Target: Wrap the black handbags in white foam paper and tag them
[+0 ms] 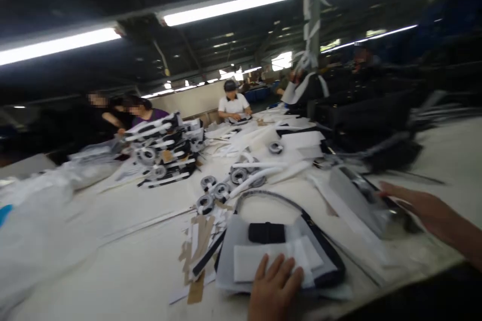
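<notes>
A dark handbag (331,276) lies on the table before me, its strap (271,194) looped away from me. Translucent wrapping covers much of its front, with a white padding sheet (244,263) across it. My left hand (276,286) rests on that sheet, fingers spread and slightly bent. To the right, my right hand (422,205) is at a blurred grey and metallic object (389,218), whose kind I cannot make out. One finger stretches over it; the others are hidden or smeared, so the grip does not show.
Paper strips (203,241) lie left of the bag, with several wrapped rings (222,190) beyond. A stack of wrapped bags (165,153) stands at the back left. White sheeting (48,246) covers the left side. Dark bags (372,120) are heaped at right. A co-worker (233,103) sits across the table.
</notes>
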The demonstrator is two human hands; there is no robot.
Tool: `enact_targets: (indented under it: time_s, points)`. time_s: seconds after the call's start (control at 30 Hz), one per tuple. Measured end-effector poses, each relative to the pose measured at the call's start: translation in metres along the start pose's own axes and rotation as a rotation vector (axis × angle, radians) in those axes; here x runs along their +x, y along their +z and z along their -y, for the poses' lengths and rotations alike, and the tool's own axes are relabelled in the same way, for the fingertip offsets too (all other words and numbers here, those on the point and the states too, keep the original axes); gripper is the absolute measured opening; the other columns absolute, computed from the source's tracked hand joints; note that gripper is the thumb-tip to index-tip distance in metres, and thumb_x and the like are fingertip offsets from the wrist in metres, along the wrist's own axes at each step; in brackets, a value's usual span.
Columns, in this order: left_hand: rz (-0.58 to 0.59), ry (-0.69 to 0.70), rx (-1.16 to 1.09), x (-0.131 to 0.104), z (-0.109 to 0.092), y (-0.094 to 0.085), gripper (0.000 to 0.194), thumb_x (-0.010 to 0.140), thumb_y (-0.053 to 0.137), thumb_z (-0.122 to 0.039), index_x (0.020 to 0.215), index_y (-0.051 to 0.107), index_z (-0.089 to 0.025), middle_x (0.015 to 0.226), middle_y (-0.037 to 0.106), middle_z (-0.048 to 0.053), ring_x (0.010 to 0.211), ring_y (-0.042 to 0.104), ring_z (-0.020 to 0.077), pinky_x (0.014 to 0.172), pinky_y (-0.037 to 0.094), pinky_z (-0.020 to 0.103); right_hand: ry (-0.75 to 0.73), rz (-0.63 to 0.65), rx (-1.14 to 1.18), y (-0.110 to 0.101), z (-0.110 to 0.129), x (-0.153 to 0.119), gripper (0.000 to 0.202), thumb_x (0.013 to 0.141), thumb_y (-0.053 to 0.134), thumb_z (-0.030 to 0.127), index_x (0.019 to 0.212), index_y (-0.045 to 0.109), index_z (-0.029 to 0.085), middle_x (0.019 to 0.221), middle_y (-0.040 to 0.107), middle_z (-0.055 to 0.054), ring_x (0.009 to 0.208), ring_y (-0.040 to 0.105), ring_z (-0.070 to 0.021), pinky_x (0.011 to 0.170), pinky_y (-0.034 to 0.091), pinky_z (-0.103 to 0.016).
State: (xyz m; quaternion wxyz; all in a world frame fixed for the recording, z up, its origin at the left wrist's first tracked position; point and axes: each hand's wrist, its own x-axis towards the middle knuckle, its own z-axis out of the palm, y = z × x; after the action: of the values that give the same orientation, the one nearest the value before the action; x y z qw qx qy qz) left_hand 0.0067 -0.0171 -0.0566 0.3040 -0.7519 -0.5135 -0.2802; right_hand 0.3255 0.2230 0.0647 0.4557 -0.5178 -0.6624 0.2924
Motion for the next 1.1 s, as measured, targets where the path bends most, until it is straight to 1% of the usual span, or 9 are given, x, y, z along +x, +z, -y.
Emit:
enact_targets:
  time_s: [0.03, 0.13, 0.27, 0.37, 0.47, 0.67, 0.77, 0.9, 1.1]
  points:
    - [0.020, -0.010, -0.033, 0.000, 0.002, -0.002, 0.028, 0.103, 0.044, -0.034, 0.118, 0.068, -0.034, 0.123, 0.072, -0.006, 0.115, 0.064, 0.0131, 0.114, 0.037, 0.033, 0.073, -0.005, 0.073, -0.009, -0.003, -0.002, 0.033, 0.093, 0.061, 0.038, 0.074, 0.079, 0.018, 0.103, 0.075, -0.021, 0.109, 0.068, -0.0317, 0.094, 0.050, -0.043]
    - [0.043, -0.011, -0.125, -0.001, 0.008, -0.003, 0.036, 0.104, 0.037, -0.028, 0.127, 0.065, -0.032, 0.127, 0.070, -0.005, 0.122, 0.060, 0.0126, 0.122, 0.022, 0.032, 0.132, -0.014, 0.188, -0.026, -0.003, -0.011, 0.032, 0.090, 0.062, 0.044, 0.085, 0.081, 0.019, 0.126, 0.069, -0.014, 0.127, 0.058, -0.0284, 0.106, 0.044, -0.036]
    - [0.077, 0.003, -0.170, -0.007, 0.011, 0.000, 0.041, 0.100, 0.039, -0.019, 0.132, 0.062, -0.031, 0.129, 0.068, -0.004, 0.125, 0.058, 0.0130, 0.124, 0.016, 0.033, 0.202, 0.004, 0.286, -0.035, 0.014, -0.040, 0.039, 0.079, 0.071, 0.056, 0.091, 0.081, 0.021, 0.130, 0.067, -0.012, 0.128, 0.057, -0.0319, 0.109, 0.045, -0.042]
    - [0.103, 0.015, -0.159, -0.009, 0.011, 0.000, 0.046, 0.096, 0.042, -0.014, 0.134, 0.061, -0.031, 0.131, 0.068, -0.004, 0.126, 0.057, 0.0132, 0.124, 0.018, 0.032, 0.361, 0.062, 0.366, -0.038, 0.016, -0.069, 0.047, 0.070, 0.078, 0.062, 0.093, 0.081, 0.021, 0.124, 0.070, -0.013, 0.126, 0.057, -0.0362, 0.111, 0.044, -0.049]
    - [0.108, 0.000, -0.154, -0.009, 0.011, -0.001, 0.049, 0.094, 0.041, -0.010, 0.134, 0.061, -0.031, 0.131, 0.067, -0.004, 0.126, 0.057, 0.0128, 0.124, 0.019, 0.032, 0.477, 0.094, 0.401, -0.039, 0.000, -0.090, 0.049, 0.071, 0.077, 0.064, 0.093, 0.081, 0.021, 0.118, 0.073, -0.014, 0.124, 0.059, -0.0359, 0.112, 0.043, -0.049]
    - [0.117, -0.012, -0.212, -0.007, 0.011, -0.003, 0.045, 0.099, 0.038, -0.015, 0.134, 0.061, -0.030, 0.134, 0.065, -0.006, 0.126, 0.057, 0.0126, 0.125, 0.010, 0.031, 0.659, 0.080, 0.372, -0.035, -0.039, -0.100, 0.041, 0.073, 0.079, 0.055, 0.095, 0.079, 0.020, 0.105, 0.075, -0.013, 0.106, 0.069, -0.0302, 0.104, 0.049, -0.046]
    - [0.112, -0.019, -0.223, -0.007, 0.011, -0.004, 0.043, 0.100, 0.037, -0.018, 0.134, 0.061, -0.029, 0.135, 0.065, -0.007, 0.125, 0.058, 0.0133, 0.126, 0.009, 0.031, 0.674, 0.080, 0.410, -0.032, -0.045, -0.099, 0.036, 0.074, 0.080, 0.049, 0.093, 0.079, 0.018, 0.087, 0.073, -0.009, 0.086, 0.070, -0.0229, 0.089, 0.057, -0.038]
    - [0.116, -0.015, -0.218, -0.006, 0.011, -0.004, 0.045, 0.099, 0.037, -0.015, 0.133, 0.062, -0.029, 0.135, 0.064, -0.007, 0.125, 0.058, 0.0132, 0.126, 0.008, 0.031, 0.679, 0.078, 0.469, -0.030, -0.043, -0.099, 0.031, 0.074, 0.080, 0.045, 0.090, 0.078, 0.018, 0.067, 0.063, -0.002, 0.065, 0.064, -0.0159, 0.076, 0.060, -0.033]
    - [0.139, -0.003, -0.200, -0.007, 0.012, -0.005, 0.047, 0.097, 0.037, -0.013, 0.134, 0.061, -0.028, 0.137, 0.063, -0.006, 0.126, 0.057, 0.0130, 0.126, 0.008, 0.032, 0.674, 0.070, 0.522, -0.026, -0.049, -0.102, 0.036, 0.067, 0.086, 0.043, 0.095, 0.079, 0.021, 0.063, 0.058, 0.002, 0.062, 0.059, -0.0124, 0.072, 0.059, -0.026]
